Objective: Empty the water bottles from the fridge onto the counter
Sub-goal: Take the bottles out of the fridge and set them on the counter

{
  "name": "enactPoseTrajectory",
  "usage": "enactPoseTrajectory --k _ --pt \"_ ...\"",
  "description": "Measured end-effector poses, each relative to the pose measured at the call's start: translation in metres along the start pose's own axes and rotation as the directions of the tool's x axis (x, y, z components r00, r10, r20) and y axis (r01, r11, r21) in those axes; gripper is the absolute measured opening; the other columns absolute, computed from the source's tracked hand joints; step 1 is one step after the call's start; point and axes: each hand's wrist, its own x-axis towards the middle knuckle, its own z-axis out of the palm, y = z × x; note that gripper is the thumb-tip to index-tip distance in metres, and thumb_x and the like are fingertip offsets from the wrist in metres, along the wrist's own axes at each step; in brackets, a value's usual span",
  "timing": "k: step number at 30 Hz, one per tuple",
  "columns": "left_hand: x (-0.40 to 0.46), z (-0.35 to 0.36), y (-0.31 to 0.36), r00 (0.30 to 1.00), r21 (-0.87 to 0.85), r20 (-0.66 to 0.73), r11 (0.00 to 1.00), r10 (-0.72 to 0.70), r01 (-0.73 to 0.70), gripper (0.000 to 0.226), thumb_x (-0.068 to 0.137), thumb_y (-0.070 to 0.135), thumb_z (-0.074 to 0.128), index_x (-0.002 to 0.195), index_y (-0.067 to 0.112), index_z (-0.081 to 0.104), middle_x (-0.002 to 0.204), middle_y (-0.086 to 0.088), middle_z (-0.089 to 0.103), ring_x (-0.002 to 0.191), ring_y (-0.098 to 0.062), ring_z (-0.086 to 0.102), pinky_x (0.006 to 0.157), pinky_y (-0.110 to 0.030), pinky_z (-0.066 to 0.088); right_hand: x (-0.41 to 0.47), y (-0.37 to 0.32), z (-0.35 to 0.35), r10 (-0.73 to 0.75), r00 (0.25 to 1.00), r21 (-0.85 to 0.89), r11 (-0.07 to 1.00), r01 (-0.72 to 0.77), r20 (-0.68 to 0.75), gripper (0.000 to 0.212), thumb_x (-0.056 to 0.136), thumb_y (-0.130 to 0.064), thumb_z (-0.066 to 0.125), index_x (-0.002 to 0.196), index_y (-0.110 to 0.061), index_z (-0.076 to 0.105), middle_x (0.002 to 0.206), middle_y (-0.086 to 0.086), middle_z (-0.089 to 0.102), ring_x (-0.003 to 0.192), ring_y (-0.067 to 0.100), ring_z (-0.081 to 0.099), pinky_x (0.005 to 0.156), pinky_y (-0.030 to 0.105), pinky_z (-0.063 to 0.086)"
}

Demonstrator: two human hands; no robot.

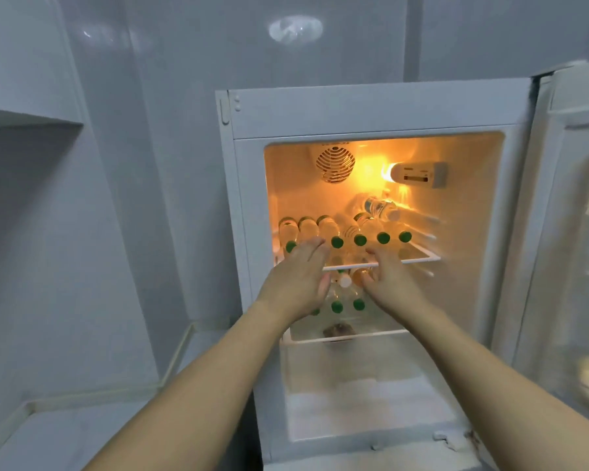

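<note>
A small white fridge (371, 112) stands open, lit orange inside. Several clear water bottles with green caps (360, 239) lie in a row on the upper shelf (419, 258), caps facing me. One more bottle (381, 208) lies on top at the back. More bottles (336, 305) lie on the lower shelf, partly hidden by my hands. My left hand (295, 282) and my right hand (390, 280) reach side by side into the fridge at shelf height, fingers apart, holding nothing.
The fridge door (572, 232) stands open at the right with shelves in it. A grey counter (65, 433) runs along the left and lower left. A brown lump (337, 330) lies on the lower shelf. Frost covers the fridge's bottom compartment (371, 402).
</note>
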Motion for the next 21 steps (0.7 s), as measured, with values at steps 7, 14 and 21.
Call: enactPoseTrajectory --k 7,14,21 --pt "0.098 0.039 -0.017 0.999 0.057 0.053 0.998 -0.006 0.003 0.054 0.097 0.026 0.047 0.147 0.010 0.036 0.154 -0.008 0.034 0.138 -0.024 0.033 0.108 -0.039 0.039 0.108 0.042 -0.010 0.047 0.988 0.046 0.998 -0.041 -0.144 0.063 0.087 -0.011 0.060 0.144 -0.015 0.037 0.148 0.007 0.041 0.133 0.026 0.041 0.107 0.040 0.036" --pt "0.166 0.089 -0.029 0.994 0.175 0.108 0.984 -0.005 -0.014 0.057 0.095 0.037 0.053 0.145 0.016 0.038 0.151 -0.004 0.040 0.137 -0.022 0.038 0.110 -0.037 0.036 0.192 0.091 -0.006 0.068 0.975 -0.016 0.997 -0.073 -0.210 0.066 0.086 -0.016 0.062 0.146 -0.010 0.035 0.145 0.012 0.044 0.131 0.030 0.043 0.108 0.041 0.036" --pt "0.214 0.134 -0.037 0.968 0.216 0.250 0.974 0.005 -0.061 0.065 0.094 0.038 0.053 0.149 0.014 0.029 0.156 -0.007 0.031 0.143 -0.028 0.029 0.117 -0.042 0.025 0.248 0.127 0.027 0.033 0.951 -0.377 0.913 -0.154 -0.308 0.061 0.090 -0.043 0.057 0.139 -0.011 0.040 0.125 0.011 0.061 0.110 0.032 0.057 0.091 0.040 0.045"
